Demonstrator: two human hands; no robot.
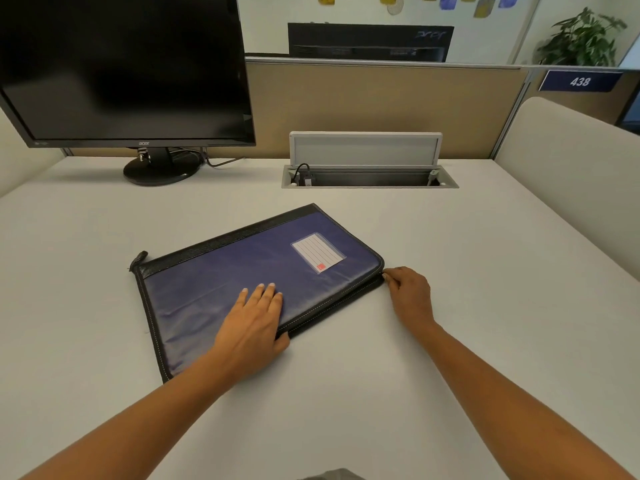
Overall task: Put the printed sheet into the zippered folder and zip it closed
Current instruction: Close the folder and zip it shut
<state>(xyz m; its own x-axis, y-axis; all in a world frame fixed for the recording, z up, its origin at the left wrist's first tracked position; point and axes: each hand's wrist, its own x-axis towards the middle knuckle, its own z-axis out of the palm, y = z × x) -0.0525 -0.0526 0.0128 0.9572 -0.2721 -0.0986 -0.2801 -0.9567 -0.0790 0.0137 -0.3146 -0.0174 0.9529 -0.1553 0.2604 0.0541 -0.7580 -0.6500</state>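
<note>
Both hands on zippered folder [242,271]: left hand [252,323] flat, pressing it; right hand [408,292] pinching its right corner, likely mid-zip; sheet unseen, presumably inside.

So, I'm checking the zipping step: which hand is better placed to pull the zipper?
Right, probably: the right hand pinches the zipper at the corner of the folder; the left hand lies flat on it.

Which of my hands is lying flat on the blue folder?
The left hand, fingers straight on the folder cover; the right hand pinches at its zipper corner.
</note>
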